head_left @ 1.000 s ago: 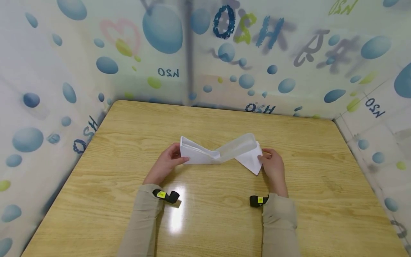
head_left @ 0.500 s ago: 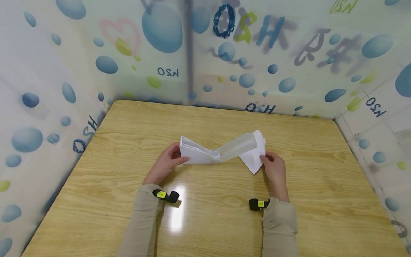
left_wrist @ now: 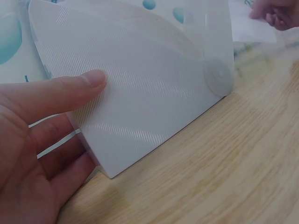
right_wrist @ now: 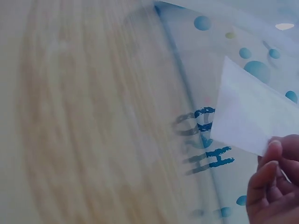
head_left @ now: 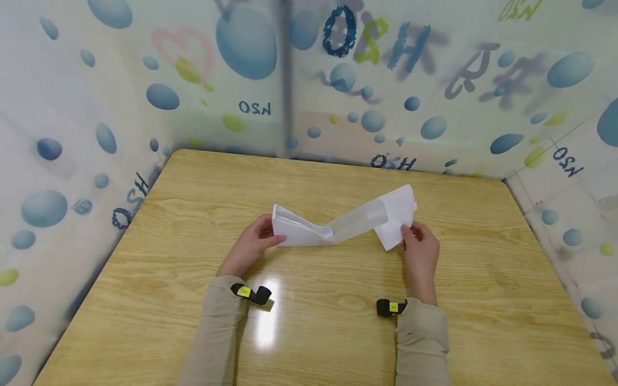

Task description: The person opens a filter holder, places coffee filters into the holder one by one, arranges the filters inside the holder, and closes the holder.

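Observation:
A white ribbed plastic case (left_wrist: 140, 98) stands on its edge on the table, with a round disc (left_wrist: 218, 77) at its lower corner. From that end a long translucent part (head_left: 354, 221) slants up to the right. My left hand (head_left: 248, 241) grips the case's left end, thumb on the near face and fingers behind. My right hand (head_left: 421, 254) pinches the right edge of a thin white folded sheet (head_left: 398, 209), which overlaps the translucent part's far end. Whether the sheet is paper or cloth I cannot tell. In the right wrist view the sheet (right_wrist: 254, 112) is raised.
Under both hands lies a wood-grain table (head_left: 318, 332). Behind and beside it rise walls (head_left: 193, 123) with blue drops and lettering. A black wrist strap with a small camera sits on each wrist, the left strap (head_left: 248, 293) and the right strap (head_left: 390, 307).
My right hand has moved right with the white sheet, which now tilts up and shows more beyond the translucent part's end. The left hand and the case have stayed in place.

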`<state>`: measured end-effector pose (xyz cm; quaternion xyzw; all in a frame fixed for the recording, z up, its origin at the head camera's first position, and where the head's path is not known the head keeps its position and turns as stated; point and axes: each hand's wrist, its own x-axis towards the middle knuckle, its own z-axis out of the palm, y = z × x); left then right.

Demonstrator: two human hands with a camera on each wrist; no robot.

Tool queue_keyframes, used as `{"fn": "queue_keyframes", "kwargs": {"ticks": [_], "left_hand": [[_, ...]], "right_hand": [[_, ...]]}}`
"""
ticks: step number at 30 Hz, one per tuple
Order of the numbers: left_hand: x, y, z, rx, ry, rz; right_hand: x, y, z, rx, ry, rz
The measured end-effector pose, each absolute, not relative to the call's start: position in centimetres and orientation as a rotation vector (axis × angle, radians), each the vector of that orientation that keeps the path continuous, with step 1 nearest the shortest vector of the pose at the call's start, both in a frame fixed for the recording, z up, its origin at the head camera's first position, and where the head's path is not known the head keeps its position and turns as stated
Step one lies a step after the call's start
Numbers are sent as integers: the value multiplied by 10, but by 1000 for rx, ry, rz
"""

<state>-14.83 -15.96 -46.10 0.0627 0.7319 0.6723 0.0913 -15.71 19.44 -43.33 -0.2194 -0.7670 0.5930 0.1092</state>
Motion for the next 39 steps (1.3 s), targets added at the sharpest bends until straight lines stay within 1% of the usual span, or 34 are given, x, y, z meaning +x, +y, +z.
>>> {"fn": "queue_keyframes", "kwargs": {"ticks": [9,16,19,28,35,39], "left_hand": [[-148,-158,-457,149,2157,1995],[-141,-155,-437,156,2147,1985],[-140,-155,-436,150,2142,1985],[-147,-158,-456,153,2160,2023],[-146,-158,-455,150,2168,2009],[-148,-159,-460,180,2177,2008]], "right_hand": [[-155,196,-424,-556,-2000,1780],[-153,192,-411,-416,-1754,1804],[-151,190,-403,-352,-1709,1754],[-140,181,-378,-251,-1665,1688],[-123,158,-343,-131,-1652,1687],[-118,146,-336,-47,-1710,1658]]}}
